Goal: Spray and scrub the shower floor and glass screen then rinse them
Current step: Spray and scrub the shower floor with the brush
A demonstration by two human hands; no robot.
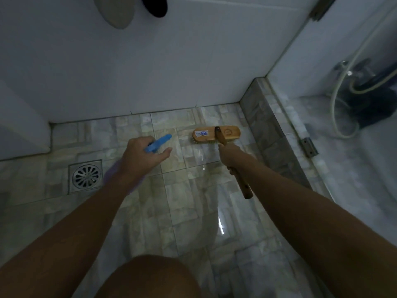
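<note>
Right hand (231,157) grips one brush (217,136), head on the floor (189,211) just ahead; left hand (139,153) grasps one blue sprayer (159,143); one drain (87,176) to its left.

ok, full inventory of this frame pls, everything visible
scrub brush: 1, wooden, head on the floor near the back wall
spray bottle: 1, blue trigger head, held over the floor
floor drain: 1, steel, square, left
floor: pale marbled tiles, glossy
kerb: 1, grey tile, right of the brush
glass screen: 1, clear, on the kerb
hinge: 1, metal, foot of the screen
shower hose: 1, pale, behind the glass
dark object: 1, dark blue, behind the glass, unidentifiable
wall: white, back
left hand: grips the spray bottle
right hand: grips the brush handle
knee: 1, bottom centre
</note>
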